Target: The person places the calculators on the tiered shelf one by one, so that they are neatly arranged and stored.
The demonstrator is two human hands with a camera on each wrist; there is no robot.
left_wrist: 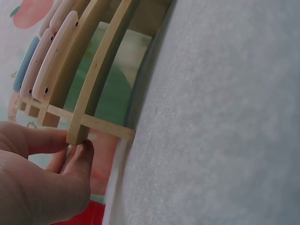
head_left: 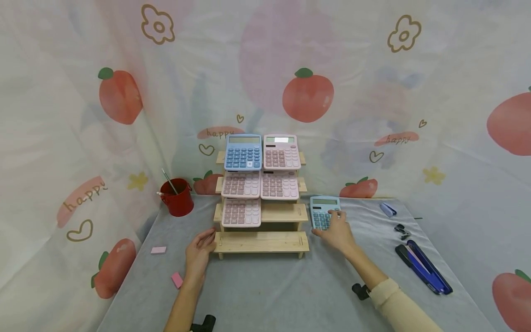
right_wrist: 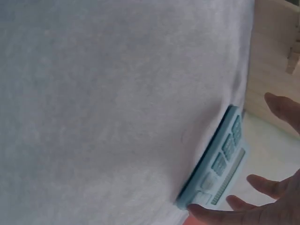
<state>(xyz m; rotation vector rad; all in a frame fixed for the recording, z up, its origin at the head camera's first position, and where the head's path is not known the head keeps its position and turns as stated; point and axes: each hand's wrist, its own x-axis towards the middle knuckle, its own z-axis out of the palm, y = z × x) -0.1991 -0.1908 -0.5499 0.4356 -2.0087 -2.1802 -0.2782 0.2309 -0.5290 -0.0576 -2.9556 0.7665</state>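
Seen from a head camera looking down at a grey felt-covered table [head_left: 265, 295]. Nearest, at seven o'clock, the person's left hand [head_left: 199, 251] rests against the left end of the lowest shelf of a pale wooden tiered display rack [head_left: 262, 241]; the wrist view shows its fingers [left_wrist: 75, 157] touching the end of a slat, relaxed rather than clenched. At four o'clock, the right hand [head_left: 338, 230], fingers spread loosely, lies on the lower edge of a light blue desktop calculator [head_left: 324, 212] lying flat on the table just right of the rack; it does not appear to have grasped it yet. Further back, the rack holds five calculators: one pink calculator [head_left: 241, 212] on the second tier at its left, two pink ones above, then a blue and a pink on top. The space beside that lone pink one and the whole bottom tier stand unfilled, so stocking looks more than half done. At three o'clock lies a dark blue stapler [head_left: 423, 268]; at ten o'clock stands a red bucket [head_left: 178, 197].
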